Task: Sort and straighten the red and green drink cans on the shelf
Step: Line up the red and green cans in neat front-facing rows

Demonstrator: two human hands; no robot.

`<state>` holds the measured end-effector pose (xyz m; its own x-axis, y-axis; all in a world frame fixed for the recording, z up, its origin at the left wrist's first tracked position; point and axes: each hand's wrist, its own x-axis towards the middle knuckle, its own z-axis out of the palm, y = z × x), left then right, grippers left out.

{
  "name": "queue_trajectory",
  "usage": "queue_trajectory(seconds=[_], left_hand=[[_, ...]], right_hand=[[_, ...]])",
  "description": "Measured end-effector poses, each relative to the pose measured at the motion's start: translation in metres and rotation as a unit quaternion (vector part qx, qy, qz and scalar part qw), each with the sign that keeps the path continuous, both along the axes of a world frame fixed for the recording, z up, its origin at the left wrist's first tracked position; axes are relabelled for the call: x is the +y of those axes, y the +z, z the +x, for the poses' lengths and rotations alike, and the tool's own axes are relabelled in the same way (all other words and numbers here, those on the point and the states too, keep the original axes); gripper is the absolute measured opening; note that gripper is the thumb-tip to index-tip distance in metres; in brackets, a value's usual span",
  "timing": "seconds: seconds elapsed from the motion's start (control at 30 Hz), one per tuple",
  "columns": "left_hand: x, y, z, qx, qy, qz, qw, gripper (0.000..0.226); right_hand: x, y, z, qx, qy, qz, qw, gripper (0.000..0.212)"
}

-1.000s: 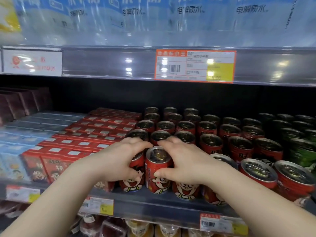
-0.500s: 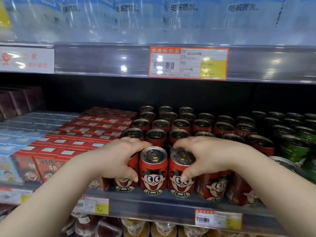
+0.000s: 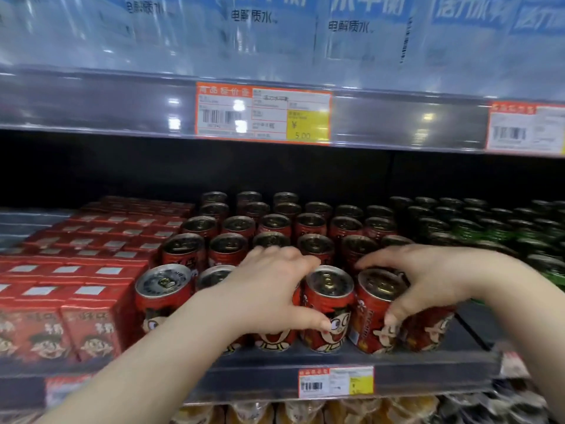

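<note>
- Head view, change since half a second ago: both hands have shifted right along the front row. The leftmost can (image 3: pixel 162 298), gripped earlier, now stands free.
- Left hand (image 3: pixel 269 292) lies over the left-held can (image 3: pixel 275 341). Its fingers (image 3: pixel 287 258) curl over the lid and back, and the thumb presses the front, its tip against the free can (image 3: pixel 328 304).
- Right hand (image 3: pixel 428 280) grips the right-held can (image 3: pixel 377 310), with the fingers wrapped behind the rim and the thumb on the front wall.
- The free can stands upright between the two held cans, just beside each, at the front edge of the shelf (image 3: pixel 244 381).
- Red cans (image 3: pixel 308 224) fill the rows behind; green cans (image 3: pixel 495 231) stand at right, red cartons (image 3: pixel 91 319) at left.
- Labels: cartoon face on cans and cartons; the can text is blurred. The right-held can's face is turned to the right.
- Upper price tag (image 3: pixel 263 113): barcode, "¥ 5.00" on yellow. Lower price tag (image 3: pixel 335 381) is unreadable.
- Packs above (image 3: pixel 348 26) read "电解质水".
</note>
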<state>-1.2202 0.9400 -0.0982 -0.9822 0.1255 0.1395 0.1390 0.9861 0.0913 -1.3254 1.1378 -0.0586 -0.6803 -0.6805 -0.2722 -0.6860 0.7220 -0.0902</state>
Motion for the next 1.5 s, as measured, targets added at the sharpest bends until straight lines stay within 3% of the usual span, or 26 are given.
queue_trajectory(seconds=[0.37,0.53,0.67,0.97,1.1,1.2,1.33,1.5], left_hand=[[0.009,0.002,-0.017,-0.072,-0.044,0.065,0.994,0.08],[0.02,0.004,-0.018,-0.071,-0.031,0.023,0.997,0.092],[0.046,0.002,-0.027,-0.042,-0.026,0.017,0.999,0.093],[0.062,-0.009,-0.038,-0.035,-0.036,-0.018,0.999,0.081],[0.066,0.0,-0.041,-0.049,-0.024,0.016,0.998,0.097],[0.081,0.006,-0.046,0.007,-0.015,0.059,0.998,0.114],[0.115,0.015,-0.061,0.058,-0.037,0.083,0.994,0.087],[0.172,0.027,-0.105,0.033,-0.014,0.01,0.999,0.071]], right_hand=[[0.013,-0.027,-0.005,0.007,0.034,-0.103,0.994,0.093],[0.039,-0.015,-0.016,-0.002,0.016,-0.103,0.995,0.095],[0.056,-0.013,-0.028,0.006,-0.006,-0.04,0.999,0.089],[0.067,-0.031,-0.027,0.017,-0.015,-0.113,0.993,0.09],[0.084,-0.037,-0.022,-0.021,-0.026,-0.18,0.983,0.088],[0.111,-0.028,-0.032,0.006,-0.05,-0.236,0.97,0.073],[0.162,-0.017,-0.067,0.102,-0.097,-0.259,0.956,0.038],[0.222,-0.018,-0.11,0.124,-0.145,-0.238,0.952,0.039]])
